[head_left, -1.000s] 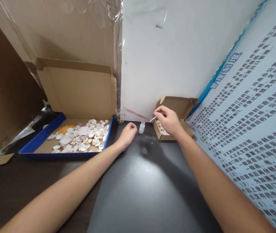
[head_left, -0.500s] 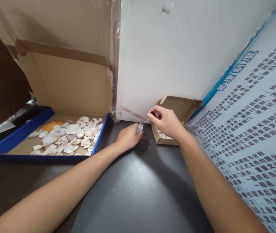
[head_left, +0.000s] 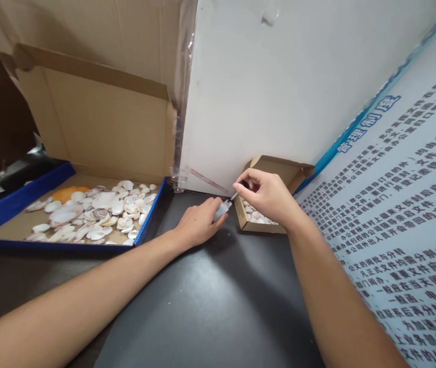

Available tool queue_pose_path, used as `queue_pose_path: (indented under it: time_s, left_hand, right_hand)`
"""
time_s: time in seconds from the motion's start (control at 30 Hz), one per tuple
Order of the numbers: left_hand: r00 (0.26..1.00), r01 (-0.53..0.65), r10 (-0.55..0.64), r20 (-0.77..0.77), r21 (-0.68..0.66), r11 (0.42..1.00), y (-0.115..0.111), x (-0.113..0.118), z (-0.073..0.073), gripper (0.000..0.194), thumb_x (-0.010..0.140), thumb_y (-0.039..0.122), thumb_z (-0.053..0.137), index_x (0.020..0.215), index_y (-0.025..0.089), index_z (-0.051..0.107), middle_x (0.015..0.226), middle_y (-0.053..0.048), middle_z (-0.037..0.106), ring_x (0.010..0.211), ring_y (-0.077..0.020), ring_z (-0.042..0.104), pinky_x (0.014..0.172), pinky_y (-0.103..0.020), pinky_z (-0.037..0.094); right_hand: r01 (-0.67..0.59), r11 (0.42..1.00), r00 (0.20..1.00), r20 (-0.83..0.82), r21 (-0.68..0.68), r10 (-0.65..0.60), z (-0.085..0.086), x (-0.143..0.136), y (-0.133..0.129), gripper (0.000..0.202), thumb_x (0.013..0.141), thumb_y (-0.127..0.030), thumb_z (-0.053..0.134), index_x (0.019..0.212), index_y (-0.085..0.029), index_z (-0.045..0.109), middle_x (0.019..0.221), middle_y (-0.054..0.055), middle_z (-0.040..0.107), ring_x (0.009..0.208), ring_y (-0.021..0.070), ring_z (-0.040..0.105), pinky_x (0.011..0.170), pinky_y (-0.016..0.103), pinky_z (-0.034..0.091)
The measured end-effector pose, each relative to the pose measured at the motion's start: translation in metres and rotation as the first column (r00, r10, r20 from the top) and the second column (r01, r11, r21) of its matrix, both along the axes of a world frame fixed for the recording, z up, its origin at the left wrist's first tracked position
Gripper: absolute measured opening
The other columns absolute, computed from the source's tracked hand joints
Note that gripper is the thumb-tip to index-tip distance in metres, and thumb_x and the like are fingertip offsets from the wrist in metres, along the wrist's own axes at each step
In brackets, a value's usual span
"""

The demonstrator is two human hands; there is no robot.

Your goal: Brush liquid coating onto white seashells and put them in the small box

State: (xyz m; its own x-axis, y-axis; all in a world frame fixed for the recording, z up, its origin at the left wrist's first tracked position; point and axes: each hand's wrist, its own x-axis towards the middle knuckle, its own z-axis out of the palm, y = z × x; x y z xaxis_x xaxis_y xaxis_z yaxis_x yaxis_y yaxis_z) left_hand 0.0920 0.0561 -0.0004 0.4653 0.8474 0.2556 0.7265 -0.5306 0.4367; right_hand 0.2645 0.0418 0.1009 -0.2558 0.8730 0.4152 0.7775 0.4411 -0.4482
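My left hand (head_left: 201, 221) is wrapped round a small clear bottle (head_left: 223, 208), tilted with its open mouth toward the right. Between the thumb and fingers of my right hand (head_left: 261, 194) is a brush cap (head_left: 245, 184), black with a thin pale stem. The stem's tip is at the bottle's mouth; whether it is inside I cannot tell. Under my right hand stands a small cardboard box (head_left: 243, 223) holding little whitish shells (head_left: 256, 215). My fingers hide part of the bottle.
A blue-edged cardboard box (head_left: 149, 212) on the left holds many seashells (head_left: 105, 202) and an orange one (head_left: 68, 193); its lid (head_left: 106, 117) stands up. A white panel (head_left: 248, 102) rises behind the dark table (head_left: 198, 312). A printed poster (head_left: 405, 204) lines the right side.
The bottle has tipped over toward the right, its mouth now facing the brush stem. My right hand stays close by with the brush cap. The whole view has shifted slightly.
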Motion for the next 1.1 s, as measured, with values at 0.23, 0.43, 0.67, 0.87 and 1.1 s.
queue_pose_path:
  time_s: [0.23, 0.43, 0.67, 0.87, 1.1]
  left_hand:
    - [1.000, 0.018, -0.018, 0.006, 0.035, 0.999, -0.003, 0.001, 0.001, 0.024, 0.095, 0.044, 0.040, 0.099, 0.022, 0.050, 0.098, -0.006, 0.066, 0.080, -0.0245, 0.065, 0.063, -0.032, 0.042]
    - [0.997, 0.053, -0.056, 0.060, 0.055, 0.997, -0.007, -0.001, 0.004, 0.026, 0.094, 0.046, 0.040, 0.092, 0.022, 0.049, 0.088, -0.004, 0.066, 0.076, -0.0235, 0.063, 0.063, -0.032, 0.038]
    - [0.993, 0.066, -0.074, 0.097, 0.078, 0.995, -0.008, -0.001, 0.003, 0.025, 0.093, 0.046, 0.041, 0.088, 0.023, 0.047, 0.082, -0.001, 0.063, 0.071, -0.0202, 0.059, 0.060, -0.029, 0.033]
    - [0.985, 0.087, -0.099, 0.143, 0.084, 0.993, -0.007, -0.001, 0.000, 0.025, 0.094, 0.046, 0.042, 0.086, 0.023, 0.045, 0.079, 0.001, 0.061, 0.066, -0.0181, 0.056, 0.059, -0.028, 0.032]
    - [0.981, 0.101, -0.115, 0.156, 0.096, 0.990, -0.006, -0.001, -0.001, 0.025, 0.095, 0.046, 0.042, 0.086, 0.022, 0.045, 0.079, 0.001, 0.059, 0.066, -0.0176, 0.054, 0.058, -0.028, 0.031]
  right_hand:
    - [-0.039, 0.999, 0.999, 0.015, -0.028, 0.039, 0.000, -0.003, -0.002, 0.016, 0.087, -0.030, 0.061, 0.076, -0.019, 0.062, 0.055, -0.005, 0.048, 0.051, 0.0097, 0.041, 0.051, 0.026, 0.031]
    - [-0.057, 0.996, 0.998, 0.001, -0.068, 0.057, 0.004, -0.003, -0.005, 0.007, 0.083, -0.026, 0.063, 0.084, -0.021, 0.058, 0.057, -0.007, 0.048, 0.053, 0.0100, 0.043, 0.052, 0.024, 0.034]
    - [-0.110, 0.984, 0.993, 0.036, -0.140, 0.116, 0.010, -0.003, -0.010, 0.007, 0.082, -0.022, 0.060, 0.088, -0.021, 0.064, 0.061, -0.005, 0.051, 0.058, 0.0117, 0.048, 0.055, 0.024, 0.037]
    - [-0.119, 0.965, 0.986, 0.083, -0.233, 0.141, 0.016, 0.001, -0.014, 0.015, 0.085, -0.024, 0.058, 0.096, -0.024, 0.068, 0.063, -0.005, 0.055, 0.059, 0.0118, 0.050, 0.054, 0.024, 0.037]
    - [-0.057, 0.981, 0.991, 0.112, -0.184, 0.079, 0.016, 0.000, -0.013, 0.012, 0.085, -0.032, 0.063, 0.085, -0.021, 0.064, 0.061, -0.004, 0.055, 0.057, 0.0121, 0.050, 0.052, 0.025, 0.036]
